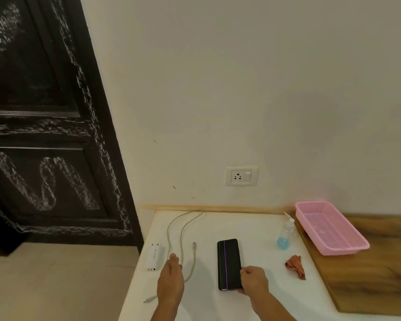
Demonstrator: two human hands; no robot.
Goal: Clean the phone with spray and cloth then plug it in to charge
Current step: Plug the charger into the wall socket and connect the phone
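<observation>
A black phone (228,260) with thin coloured lines down its screen lies on the white table (248,228). My right hand (252,280) grips its near right edge. My left hand (170,278) rests on the pale charging cable (182,230), which loops toward the wall; one plug end (194,245) lies left of the phone. A white charger adapter (153,257) sits at the table's left edge. A clear spray bottle (286,235) with blue liquid stands right of the phone. A crumpled orange cloth (295,266) lies in front of it.
A wall socket with a switch (241,176) is mounted above the table. A pink plastic basket (330,230) sits on a wooden board (370,274) at the right. A dark door (44,135) fills the left. The table's left edge drops to the floor.
</observation>
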